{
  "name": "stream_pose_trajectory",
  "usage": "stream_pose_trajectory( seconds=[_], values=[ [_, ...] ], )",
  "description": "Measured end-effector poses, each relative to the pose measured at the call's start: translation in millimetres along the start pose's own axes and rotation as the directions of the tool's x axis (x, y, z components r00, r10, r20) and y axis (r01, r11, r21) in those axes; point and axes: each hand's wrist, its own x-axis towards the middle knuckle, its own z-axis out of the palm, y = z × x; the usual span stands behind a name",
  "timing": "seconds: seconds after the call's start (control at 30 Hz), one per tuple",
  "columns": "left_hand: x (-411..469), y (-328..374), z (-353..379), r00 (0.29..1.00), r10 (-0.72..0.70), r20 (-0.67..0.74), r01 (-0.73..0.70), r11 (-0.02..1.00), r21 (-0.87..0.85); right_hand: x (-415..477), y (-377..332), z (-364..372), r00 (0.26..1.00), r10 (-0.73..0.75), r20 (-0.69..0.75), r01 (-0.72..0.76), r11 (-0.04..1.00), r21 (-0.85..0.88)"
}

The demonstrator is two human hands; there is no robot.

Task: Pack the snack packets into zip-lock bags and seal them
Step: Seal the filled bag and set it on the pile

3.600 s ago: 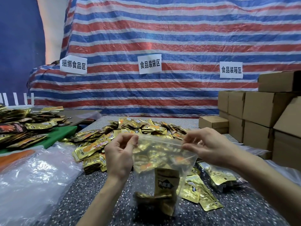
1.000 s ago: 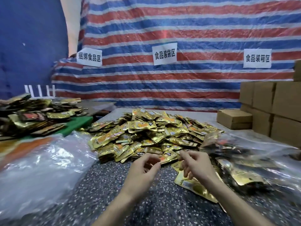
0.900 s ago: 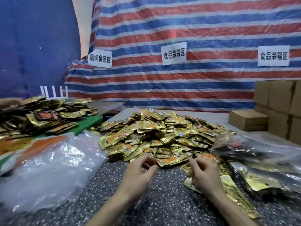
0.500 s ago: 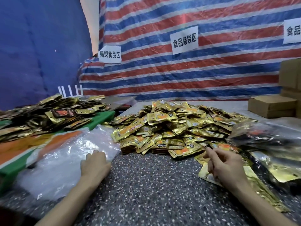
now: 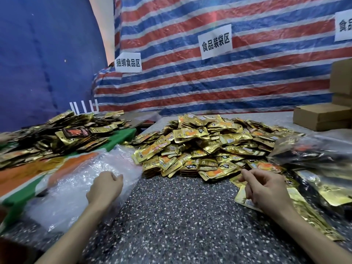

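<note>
The heap of gold snack packets (image 5: 205, 145) fills the tabletop (image 5: 181, 216) just beyond the right hand (image 5: 266, 189), which hangs loosely curled and empty. They look like light, slick foil, best pinched by an edge. Limp clear zip-lock bags (image 5: 72, 187) lie under the left hand (image 5: 104, 187). Its fingers curl down, but I cannot tell whether it grips one.

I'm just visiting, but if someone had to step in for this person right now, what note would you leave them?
Left hand: on the heap of empty clear bags, fingers curled; whether it grips one is unclear.
Right hand: loosely curled, holding nothing, above loose gold packets.
Snack packet pile: centre of the table, unpacked.
Done: filled bags lie at the right; seals cannot be read.
To do: take an empty bag, fill it, seal it, repeat.
</note>
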Motion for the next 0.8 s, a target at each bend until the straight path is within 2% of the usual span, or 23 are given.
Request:
stream_pose_trajectory(
  seconds=[0.13,0.23,0.3,0.4,0.47,0.57,0.63,0.67,0.7,0.8],
  values=[
    [0.5,7.5,-14.9,0.982,0.031,-0.184,-0.038,0.999,-0.031,0.4,0.4,0.8,1.000,0.009,0.005,-0.009,1.000,0.020],
    [-13.1,24.4,-26.3,0.932,0.143,-0.332,-0.195,0.972,-0.128,0.3,-2.7,0.8,1.000,0.015,0.007,-0.015,0.999,0.037],
    [-33.1,41.8,-29.6,0.867,0.305,-0.394,-0.409,0.888,-0.212,0.0,-8.1,0.4,0.998,0.053,0.024,-0.055,0.994,0.096],
    [-66.7,71.4,-16.5,0.750,0.536,-0.389,-0.655,0.686,-0.318,0.8,-15.2,0.3,0.974,0.188,0.125,-0.216,0.941,0.262],
    [-88.4,93.2,0.8,0.615,0.708,-0.348,-0.785,0.503,-0.363,2.4,-16.4,-1.5,0.930,0.289,0.228,-0.357,0.860,0.366],
    [-117.9,121.8,33.7,0.241,0.939,-0.247,-0.945,0.169,-0.279,5.0,-16.6,-7.5,0.864,0.368,0.343,-0.489,0.772,0.405],
    [-132.4,132.5,55.3,0.036,0.990,-0.138,-0.968,0.000,-0.250,7.9,-14.9,-12.2,0.858,0.370,0.357,-0.497,0.773,0.394],
    [-136.8,135.2,64.9,-0.018,0.995,-0.093,-0.964,-0.042,-0.262,9.2,-14.4,-15.0,0.863,0.372,0.341,-0.486,0.795,0.362],
    [-140.3,137.0,72.2,-0.042,0.997,-0.061,-0.957,-0.058,-0.285,10.2,-14.5,-17.6,0.868,0.375,0.326,-0.474,0.821,0.318],
    [-140.5,132.9,83.4,-0.038,0.999,-0.036,-0.940,-0.047,-0.339,10.0,-17.6,-21.6,0.860,0.366,0.355,-0.450,0.872,0.191]
  ],
)
